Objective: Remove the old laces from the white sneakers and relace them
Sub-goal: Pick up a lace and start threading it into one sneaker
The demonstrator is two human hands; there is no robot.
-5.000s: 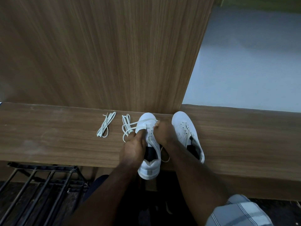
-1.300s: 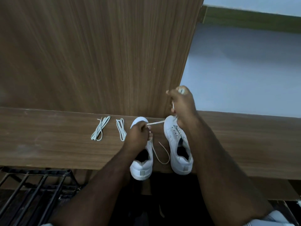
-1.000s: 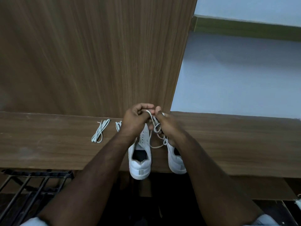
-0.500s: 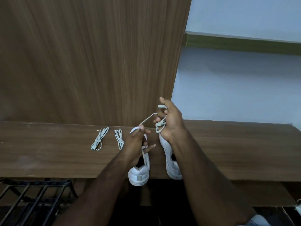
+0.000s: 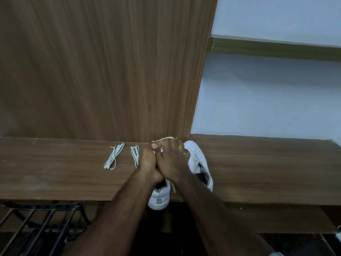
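Two white sneakers stand side by side on a wooden ledge (image 5: 258, 172), toes toward the wall. The left sneaker (image 5: 159, 197) is mostly hidden under my hands; only its heel shows, overhanging the ledge's front edge. The right sneaker (image 5: 198, 161) has bare eyelets. My left hand (image 5: 148, 161) and my right hand (image 5: 172, 159) are pressed together over the left sneaker's toe, fingers curled round a white lace (image 5: 165, 139) that loops out above the fingertips. Two folded laces lie to the left: one bundle (image 5: 135, 156) next to my left hand, another (image 5: 113, 157) further left.
A tall wood-grain panel (image 5: 101, 71) rises right behind the ledge. To its right is a pale blue wall with a green ledge strip (image 5: 276, 48). A black metal rack (image 5: 40, 222) stands below the ledge at the lower left.
My right hand has come down from above the sneakers with the bunched lace and joined my left hand over the left sneaker's toe. The view has shifted slightly.
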